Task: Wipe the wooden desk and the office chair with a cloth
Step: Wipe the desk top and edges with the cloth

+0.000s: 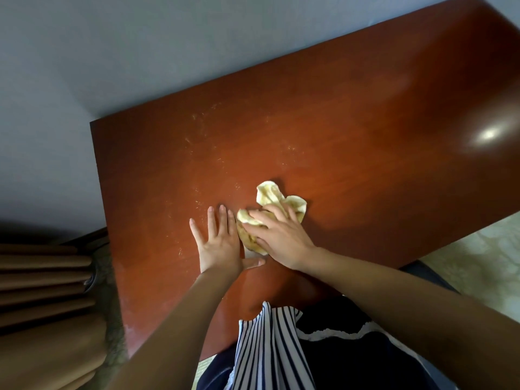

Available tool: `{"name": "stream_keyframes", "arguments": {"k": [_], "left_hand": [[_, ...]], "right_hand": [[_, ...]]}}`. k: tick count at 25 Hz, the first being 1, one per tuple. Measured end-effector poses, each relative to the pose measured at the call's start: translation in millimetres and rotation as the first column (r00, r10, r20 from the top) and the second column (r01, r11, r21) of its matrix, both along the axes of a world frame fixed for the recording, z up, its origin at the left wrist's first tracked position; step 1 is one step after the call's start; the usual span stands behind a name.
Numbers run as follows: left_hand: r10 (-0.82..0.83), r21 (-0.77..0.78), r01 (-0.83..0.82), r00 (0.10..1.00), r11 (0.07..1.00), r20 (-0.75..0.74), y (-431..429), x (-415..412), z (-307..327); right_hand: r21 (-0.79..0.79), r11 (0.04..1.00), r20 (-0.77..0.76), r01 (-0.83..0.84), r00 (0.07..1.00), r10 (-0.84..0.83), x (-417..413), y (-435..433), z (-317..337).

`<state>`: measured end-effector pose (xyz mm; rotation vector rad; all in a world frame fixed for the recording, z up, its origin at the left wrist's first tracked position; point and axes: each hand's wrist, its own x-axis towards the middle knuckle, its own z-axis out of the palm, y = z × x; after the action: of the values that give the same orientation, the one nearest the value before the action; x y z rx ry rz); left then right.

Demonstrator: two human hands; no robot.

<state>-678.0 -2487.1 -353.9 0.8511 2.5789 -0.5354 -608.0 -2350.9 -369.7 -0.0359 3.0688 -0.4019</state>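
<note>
A: Cloth, where?
B: Yellow cloth (270,197) lies bunched on the wooden desk (337,122), towards its near edge; right hand (284,237) lies on top of it, fingers spread and barely bent, pressing down, not pinching.
A: Left hand?
B: Left hand (218,243) is flat on the wood just beside the cloth; fingers straight and splayed; holds nothing; probably bracing the lean.
A: Why that spot?
B: Pale specks (197,119) are scattered beyond the hands; likely the wipe's target; desk step underway, I'd say; office chair not plainly visible.
</note>
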Motion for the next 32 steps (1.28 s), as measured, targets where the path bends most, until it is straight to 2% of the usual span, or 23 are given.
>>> {"name": "stream_keyframes", "arguments": {"k": [3,6,9,12,16,19,22,27,29,32], "left_hand": [[-0.021,-0.007,0.021,1.0,1.0,-0.007,1.0,-1.0,0.8],[-0.025,-0.02,0.025,1.0,0.999,-0.008,2.5,-1.6,2.0],[-0.035,-0.022,0.035,0.999,0.999,-0.008,3.4,-2.0,3.4],[-0.05,-0.038,0.049,0.999,0.998,-0.012,4.1,-1.8,4.6],[-0.057,-0.044,0.056,0.998,0.997,-0.018,4.6,-1.6,5.2],[-0.052,-0.052,0.051,0.999,0.997,-0.015,5.1,-2.0,5.3],[-0.051,-0.053,0.05,0.999,0.997,-0.012,5.6,-2.5,5.7],[-0.044,-0.045,0.043,0.999,0.998,-0.005,5.7,-2.2,7.3],[-0.058,-0.061,0.058,0.998,0.996,-0.004,5.5,-2.1,8.1],[-0.078,-0.066,0.077,0.997,0.995,-0.015,4.2,-2.3,8.1]], "right_hand": [[0.02,0.995,-0.103,-0.1,0.989,0.102,32.6,23.4,-3.0],[0.048,0.997,-0.128,-0.054,0.99,0.06,50.6,56.2,-4.3],[-0.023,0.994,-0.097,0.111,0.989,-0.113,55.6,93.9,-3.1],[-0.105,0.937,-0.036,0.334,0.94,-0.339,45.6,120.6,-0.6],[-0.016,0.827,-0.035,0.562,0.826,-0.562,12.9,109.4,-3.1],[0.016,0.769,-0.024,0.639,0.769,-0.639,-4.7,75.6,-5.8],[0.005,0.824,0.006,0.567,0.824,-0.567,-13.2,42.7,-5.8],[-0.006,0.961,0.016,0.275,0.961,-0.275,2.4,7.7,-4.2],[0.021,0.992,-0.081,0.126,0.989,-0.124,21.2,7.3,-4.7],[0.123,0.99,-0.286,-0.068,0.953,0.1,47.0,20.5,-6.4]]}}
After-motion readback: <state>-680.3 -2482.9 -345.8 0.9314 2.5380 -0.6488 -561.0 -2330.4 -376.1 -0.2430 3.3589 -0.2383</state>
